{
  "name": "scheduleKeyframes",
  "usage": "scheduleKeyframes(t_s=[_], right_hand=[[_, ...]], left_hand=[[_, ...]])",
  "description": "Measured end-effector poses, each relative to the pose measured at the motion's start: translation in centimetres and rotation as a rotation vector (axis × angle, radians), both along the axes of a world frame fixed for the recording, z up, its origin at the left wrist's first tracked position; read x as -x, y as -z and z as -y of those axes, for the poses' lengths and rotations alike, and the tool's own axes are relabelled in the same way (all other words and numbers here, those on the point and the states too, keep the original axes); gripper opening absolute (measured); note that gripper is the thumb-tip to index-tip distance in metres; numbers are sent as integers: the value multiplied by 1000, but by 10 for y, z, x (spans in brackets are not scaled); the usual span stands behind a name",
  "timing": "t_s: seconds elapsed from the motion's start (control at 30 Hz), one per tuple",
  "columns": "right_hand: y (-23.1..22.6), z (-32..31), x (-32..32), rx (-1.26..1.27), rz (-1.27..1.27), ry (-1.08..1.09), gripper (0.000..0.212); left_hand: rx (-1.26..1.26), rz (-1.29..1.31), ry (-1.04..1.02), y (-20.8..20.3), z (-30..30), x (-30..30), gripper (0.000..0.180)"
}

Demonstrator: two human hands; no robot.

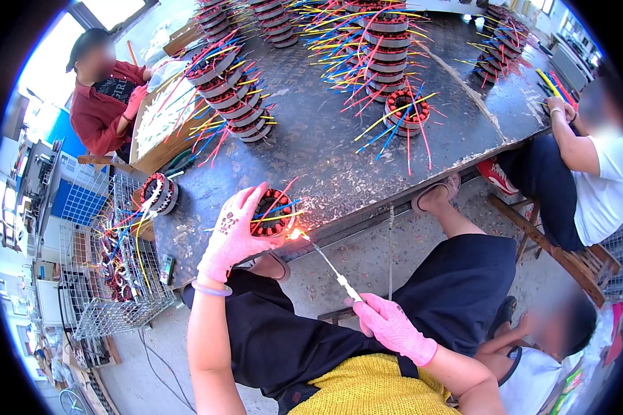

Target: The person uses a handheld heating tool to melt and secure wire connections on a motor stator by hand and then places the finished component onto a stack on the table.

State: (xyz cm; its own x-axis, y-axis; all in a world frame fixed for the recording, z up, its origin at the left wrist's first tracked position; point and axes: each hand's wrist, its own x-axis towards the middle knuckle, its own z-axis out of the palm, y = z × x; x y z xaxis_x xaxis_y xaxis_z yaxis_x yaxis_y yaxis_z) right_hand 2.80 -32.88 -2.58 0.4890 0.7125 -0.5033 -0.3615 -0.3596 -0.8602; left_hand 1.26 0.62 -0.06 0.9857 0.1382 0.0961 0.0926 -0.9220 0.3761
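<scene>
Wound stator (275,227): just right of the left hand (232,233)
Left fingers: half open, curved around the stator
Right hand (394,328): curled round white wand (337,274), flame (298,234) ahead

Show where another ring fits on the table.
Bare patches: the middle of the table, between the tall left stack and the lone ring; and the strip right of that ring, toward the right stack.
Crowded: the far side, with stacks and splayed wires; the left, beside the box. The held ring and flame are at the near edge.
</scene>
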Motion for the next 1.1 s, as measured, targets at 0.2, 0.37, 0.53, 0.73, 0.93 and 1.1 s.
scheduleKeyframes(t_s=[0.2,0.37,0.53,0.73,0.93,1.1], right_hand=[[6,0,2,-35,-4,17,37],[4,1,1,-35,14,8,37],[3,1,1,-40,2,10,37],[-3,2,0,-32,-14,20,37],[2,2,3,-68,-171,156,36],[-2,0,0,-82,-148,146,35]], left_hand=[[12,2,0,1,-1,0,100],[13,9,1,3,-2,0,101],[21,-2,-6,1,0,-1,102],[8,22,2,3,-1,1,101],[13,31,67,-1,-3,0,99],[23,46,134,0,-4,1,99]])
